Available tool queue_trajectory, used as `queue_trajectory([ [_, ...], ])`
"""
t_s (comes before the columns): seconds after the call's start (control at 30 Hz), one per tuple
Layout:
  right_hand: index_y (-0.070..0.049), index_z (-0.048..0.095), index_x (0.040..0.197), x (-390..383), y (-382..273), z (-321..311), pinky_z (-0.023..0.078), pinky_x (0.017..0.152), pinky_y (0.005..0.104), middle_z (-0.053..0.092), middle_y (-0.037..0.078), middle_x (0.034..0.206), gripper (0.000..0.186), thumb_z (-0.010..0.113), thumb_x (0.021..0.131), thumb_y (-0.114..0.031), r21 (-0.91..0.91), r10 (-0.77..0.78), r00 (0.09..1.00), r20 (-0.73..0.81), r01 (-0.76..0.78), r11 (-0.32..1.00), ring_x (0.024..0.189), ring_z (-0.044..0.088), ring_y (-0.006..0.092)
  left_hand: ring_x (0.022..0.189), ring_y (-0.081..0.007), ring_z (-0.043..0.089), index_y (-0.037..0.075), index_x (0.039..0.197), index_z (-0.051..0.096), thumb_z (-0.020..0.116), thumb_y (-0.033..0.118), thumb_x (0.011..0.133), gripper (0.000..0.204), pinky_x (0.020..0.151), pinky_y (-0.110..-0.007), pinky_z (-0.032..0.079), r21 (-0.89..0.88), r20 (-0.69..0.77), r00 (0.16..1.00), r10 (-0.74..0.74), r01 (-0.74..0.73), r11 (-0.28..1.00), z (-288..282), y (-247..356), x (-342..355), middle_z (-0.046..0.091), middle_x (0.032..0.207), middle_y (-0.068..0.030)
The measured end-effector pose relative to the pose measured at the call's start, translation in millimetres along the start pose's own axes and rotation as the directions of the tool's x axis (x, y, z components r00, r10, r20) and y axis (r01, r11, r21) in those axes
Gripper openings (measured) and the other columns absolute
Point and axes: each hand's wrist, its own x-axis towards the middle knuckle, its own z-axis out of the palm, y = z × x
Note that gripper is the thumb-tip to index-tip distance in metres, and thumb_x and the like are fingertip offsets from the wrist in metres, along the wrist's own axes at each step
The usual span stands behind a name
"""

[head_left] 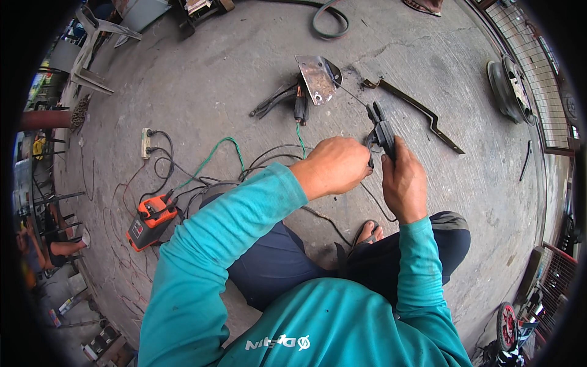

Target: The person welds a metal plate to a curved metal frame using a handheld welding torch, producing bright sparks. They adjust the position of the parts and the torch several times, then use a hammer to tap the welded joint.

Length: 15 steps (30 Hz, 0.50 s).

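Observation:
My right hand (405, 178) is wrapped round a black welding electrode holder (383, 130), with a thin rod (351, 95) in its jaws pointing away from me. My left hand (337, 164) is closed against the holder's near side; what its fingers grip is hidden. Beyond them, a bent metal plate (317, 79) rests by a black clamp (301, 104) with a green cable. A long dark bent bar (428, 116) lies on the concrete at right.
An orange-and-black welder (144, 227), a power strip (146, 142) and tangled cables lie left on the concrete floor (202, 85). Wheel rims (502, 90) stand by a grate at right. A plastic chair (95, 55) is upper left; another person's legs (64, 248) show far left.

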Motion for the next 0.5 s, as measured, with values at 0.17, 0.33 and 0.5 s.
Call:
queue_trajectory([
  [0.17, 0.004, 0.056, 0.137, 1, -6, -6, 0.053, 0.085, 0.0536, 0.070, 0.029, 0.107, 0.043, 0.062, 0.098, -0.014, 0.040, 0.064, 0.998, 0.020, -0.065, 0.997, 0.099, 0.067, 0.0484, 0.086, -0.0449, 0.073, -0.005, 0.094, 0.071, 0.068, 0.031, 0.095, 0.036, 0.079, -0.054, 0.058, -0.020, -0.009, 1.000, 0.003, -0.004, 1.000, -3, 2, -2, 0.072, 0.085, -0.0277],
  [0.33, -0.002, 0.054, 0.130, -1, -3, -3, 0.053, 0.080, 0.0570, 0.070, 0.024, 0.104, 0.034, 0.057, 0.100, -0.017, -0.003, 0.016, 1.000, 0.001, -0.016, 1.000, 0.096, 0.067, 0.0475, 0.086, -0.0446, 0.073, -0.004, 0.094, 0.072, 0.068, 0.031, 0.094, 0.035, 0.079, -0.053, 0.058, -0.013, -0.003, 1.000, -0.002, 0.002, 1.000, -2, 1, -2, 0.073, 0.085, -0.0274],
  [0.5, -0.003, 0.054, 0.128, -1, -5, -8, 0.053, 0.080, 0.0568, 0.070, 0.023, 0.105, 0.032, 0.058, 0.100, -0.018, 0.022, 0.036, 0.999, 0.013, -0.036, 0.999, 0.095, 0.068, 0.0474, 0.086, -0.0441, 0.073, -0.005, 0.094, 0.072, 0.068, 0.030, 0.095, 0.035, 0.079, -0.053, 0.058, 0.008, -0.012, 1.000, -0.022, 0.022, 1.000, -4, 7, -1, 0.073, 0.084, -0.0264],
])
